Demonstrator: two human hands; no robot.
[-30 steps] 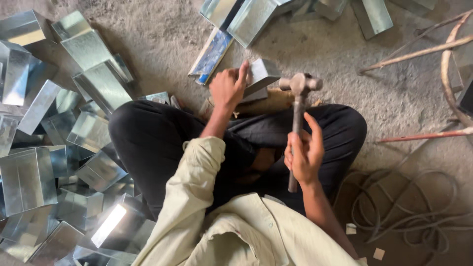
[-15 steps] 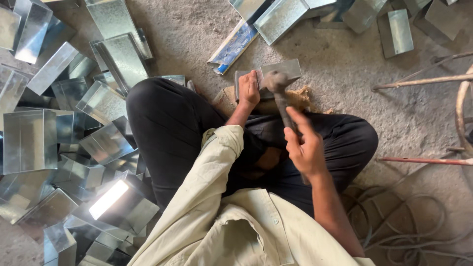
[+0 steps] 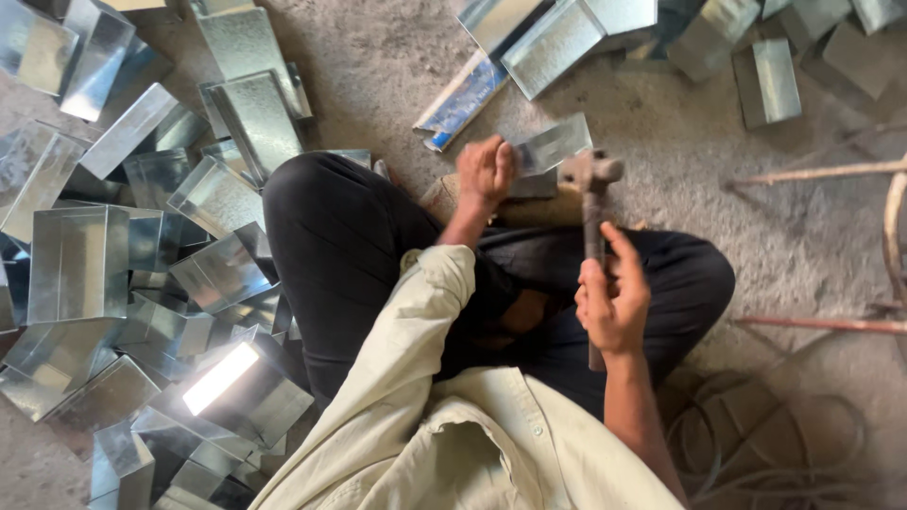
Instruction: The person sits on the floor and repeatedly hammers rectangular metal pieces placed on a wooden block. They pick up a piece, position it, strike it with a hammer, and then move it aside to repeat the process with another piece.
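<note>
I sit cross-legged on the floor in black trousers and a cream shirt. My left hand (image 3: 487, 170) grips a small bent sheet-metal piece (image 3: 553, 144) and holds it against a block (image 3: 539, 203) in front of my legs. My right hand (image 3: 612, 300) is closed around the handle of a hammer (image 3: 592, 203). The hammer's head is raised just right of the metal piece, close to its edge.
A big heap of shiny folded sheet-metal boxes (image 3: 80, 260) lies to my left. More metal pieces (image 3: 770, 80) lie at the top, with a blue-edged strip (image 3: 458, 99). Thin rods (image 3: 817, 173) and coiled wire (image 3: 756, 444) are on the right, on a dusty concrete floor.
The hammer came down onto the metal piece half a second ago and is now lifted back to the right. My left hand stayed on the piece. The view shifted slightly.
</note>
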